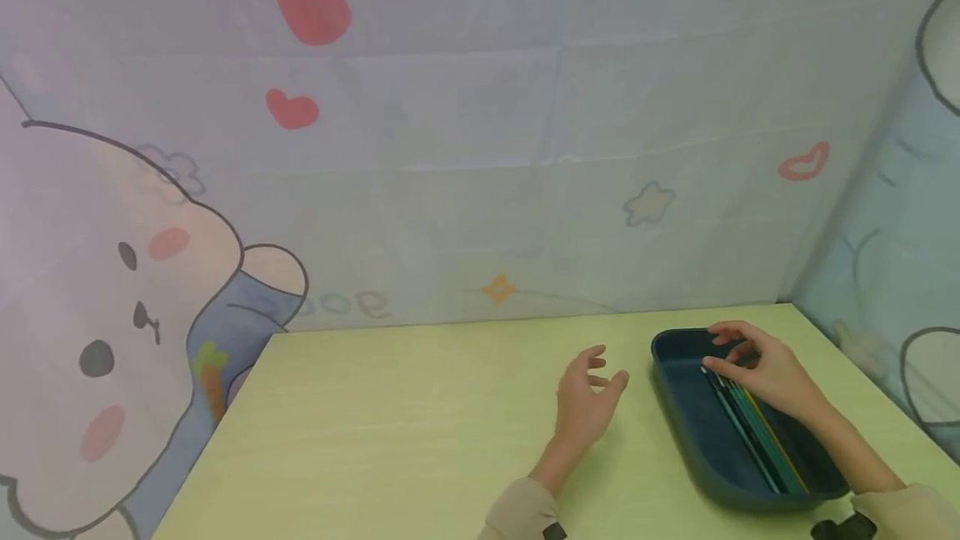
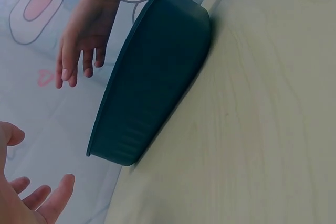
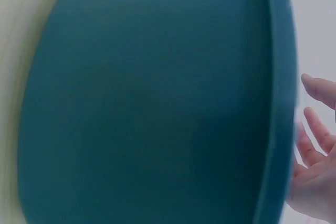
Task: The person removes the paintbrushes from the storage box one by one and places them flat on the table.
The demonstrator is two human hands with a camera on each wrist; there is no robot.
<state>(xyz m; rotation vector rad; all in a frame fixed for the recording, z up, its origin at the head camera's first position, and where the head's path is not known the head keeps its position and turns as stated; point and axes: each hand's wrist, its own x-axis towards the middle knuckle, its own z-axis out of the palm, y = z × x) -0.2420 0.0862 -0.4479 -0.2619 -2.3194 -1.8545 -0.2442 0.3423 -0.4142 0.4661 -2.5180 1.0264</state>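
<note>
Green and yellow pencils (image 1: 767, 433) beneath a right hand (image 1: 768, 369) with curved, parted fingers apparently holding nothing, probably at a picking or placing step calling next for careful pinch or withdrawal, bunched lengthwise inside a dark-teal tray (image 1: 712, 440) on a pale wood-grain table (image 1: 420, 423), with a loosely spread, empty left hand (image 1: 587, 398) nearby.

Smooth, low-sheen, plastic-looking tray (image 2: 152, 72), smooth wood-grained tabletop (image 1: 375, 432), and creased, matt, cloth-like backdrop (image 1: 465, 107)

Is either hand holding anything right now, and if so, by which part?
Nothing is held. The left hand is empty beside the dark tray; the right hand hovers over the pencils in it, gripping none.
</note>
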